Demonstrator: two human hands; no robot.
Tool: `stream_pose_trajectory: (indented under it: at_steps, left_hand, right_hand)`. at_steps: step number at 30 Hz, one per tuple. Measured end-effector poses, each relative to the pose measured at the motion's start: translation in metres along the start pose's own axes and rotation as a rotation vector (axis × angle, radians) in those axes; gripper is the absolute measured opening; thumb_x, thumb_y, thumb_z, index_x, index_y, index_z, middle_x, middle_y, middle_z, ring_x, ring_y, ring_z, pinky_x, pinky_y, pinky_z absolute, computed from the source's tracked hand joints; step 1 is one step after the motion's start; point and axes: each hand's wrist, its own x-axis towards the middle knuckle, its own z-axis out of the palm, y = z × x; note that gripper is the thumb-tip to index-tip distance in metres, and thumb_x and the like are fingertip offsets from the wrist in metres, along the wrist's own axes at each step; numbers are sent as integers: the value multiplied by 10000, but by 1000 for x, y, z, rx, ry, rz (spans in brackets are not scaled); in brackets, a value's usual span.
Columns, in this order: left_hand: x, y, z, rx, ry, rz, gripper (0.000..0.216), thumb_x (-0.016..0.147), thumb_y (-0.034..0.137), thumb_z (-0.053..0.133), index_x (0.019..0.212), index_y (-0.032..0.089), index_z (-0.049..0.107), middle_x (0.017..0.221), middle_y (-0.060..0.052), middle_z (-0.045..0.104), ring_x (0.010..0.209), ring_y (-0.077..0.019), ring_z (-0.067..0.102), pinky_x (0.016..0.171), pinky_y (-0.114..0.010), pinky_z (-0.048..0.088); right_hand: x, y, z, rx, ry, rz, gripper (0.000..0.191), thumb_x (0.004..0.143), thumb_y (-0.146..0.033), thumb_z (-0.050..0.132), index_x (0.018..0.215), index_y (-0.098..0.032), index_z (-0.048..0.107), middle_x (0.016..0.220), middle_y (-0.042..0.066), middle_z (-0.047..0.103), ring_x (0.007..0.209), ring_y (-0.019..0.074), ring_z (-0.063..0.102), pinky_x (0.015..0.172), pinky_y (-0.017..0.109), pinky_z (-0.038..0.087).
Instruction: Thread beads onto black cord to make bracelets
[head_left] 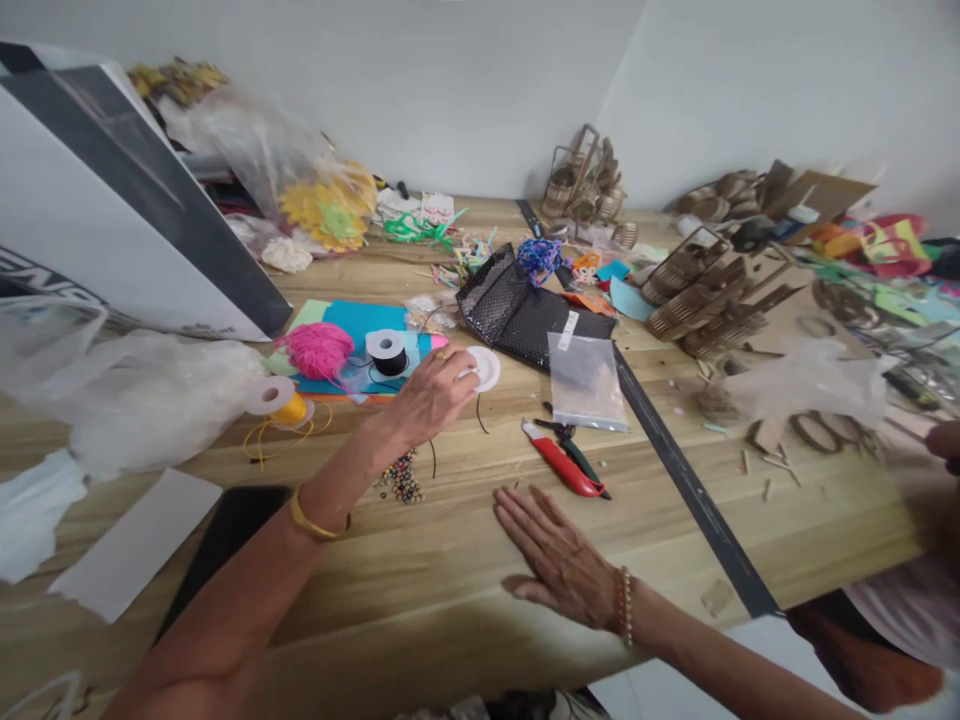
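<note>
My left hand [433, 398] reaches across the table with its fingers bent over a white round spool [487, 369]; the fingers hide part of it. Short lengths of black cord [481, 415] show beside and below this hand. A pile of small multicoloured beads [403, 477] lies beneath the left wrist. Flat on the wood rests my right hand [559, 560], fingers stretched out and holding nothing. Just beyond its fingertips are red-handled pliers or cutters [566, 462] with a dark second handle. A clear zip bag [587, 382] lies farther back.
Behind my left hand are a black thread spool [387, 353], pink yarn [320, 350] and a yellow cord spool [280, 400]. A black ruler [686, 485] crosses the right side, near small woven baskets [697, 290]. A black phone-like slab [225, 545] lies left. Another person's arm shows at right.
</note>
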Motion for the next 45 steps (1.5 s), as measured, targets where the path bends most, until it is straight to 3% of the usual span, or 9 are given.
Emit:
stream_pose_trajectory:
  at_steps: [3, 6, 11, 15, 18, 22, 30, 38, 45]
  left_hand:
    - [0, 4, -5, -10, 27, 14, 128, 880, 135, 522, 927, 126, 641, 1108, -118, 590, 1110, -251, 509, 946, -447, 451]
    - [2, 11, -15, -3, 48, 35, 123, 882, 133, 518, 915, 125, 636, 1105, -113, 584, 1112, -249, 502, 947, -434, 455]
    - [7, 26, -34, 8, 97, 63, 136, 894, 144, 503, 898, 131, 638, 1071, -111, 588, 1097, -253, 506, 926, -438, 470]
    - [8, 31, -41, 27, 133, 80, 129, 896, 160, 507, 887, 140, 634, 1073, -102, 590, 1096, -253, 507, 927, -431, 473]
    - [7, 27, -41, 11, 151, 60, 113, 890, 168, 522, 898, 142, 631, 1093, -104, 591, 1099, -252, 508, 932, -437, 469]
    - [5, 18, -36, -27, 177, 1, 106, 884, 168, 534, 910, 138, 632, 1076, -109, 602, 1086, -240, 520, 943, -437, 459]
    - [-6, -5, -14, -34, 155, -148, 51, 838, 168, 610, 873, 143, 638, 1036, -87, 611, 1046, -236, 524, 912, -415, 470]
    - [-16, -15, 19, -65, -17, -200, 116, 861, 165, 551, 865, 128, 662, 1001, -104, 610, 1011, -239, 518, 892, -419, 460]
    - [-24, -15, 48, -58, -164, -157, 146, 844, 120, 522, 882, 137, 662, 1033, -111, 597, 1038, -236, 503, 915, -416, 440]
  right_hand:
    - [2, 12, -12, 2, 70, 80, 866, 899, -634, 331, 1504, -83, 46, 1542, 187, 184, 1441, 304, 112, 1143, 544, 172]
    - [23, 26, -30, 102, 212, 209, 793, 933, -520, 394, 1512, -126, 22, 1555, 164, 160, 1443, 293, 118, 1146, 524, 201]
    - [85, 49, -56, 564, 440, 211, 766, 874, -340, 560, 1495, -184, 141, 1504, 140, 296, 1398, 270, 269, 1117, 470, 306]
    - [123, 51, -66, 1180, 441, 107, 490, 859, -351, 589, 1296, -191, 435, 1220, 93, 575, 1078, 195, 583, 952, 372, 467]
    - [128, 48, -71, 1347, 434, 159, 279, 865, -382, 583, 1019, -149, 576, 807, 23, 636, 733, 128, 593, 741, 284, 495]
    - [112, 45, -75, 1292, 533, 342, 291, 887, -427, 550, 826, -148, 607, 586, -33, 511, 547, 86, 463, 562, 219, 406]
    - [80, 26, -83, 1116, 626, 471, 325, 939, -412, 465, 869, -143, 636, 542, -58, 323, 469, 72, 303, 449, 208, 246]
    - [68, -5, -69, 787, 425, 395, 332, 977, -354, 384, 839, -162, 617, 632, 3, 533, 546, 107, 461, 552, 226, 350]
    - [82, -7, -36, 525, 204, 341, 348, 984, -295, 330, 770, -179, 579, 638, 35, 578, 567, 140, 526, 564, 247, 308]
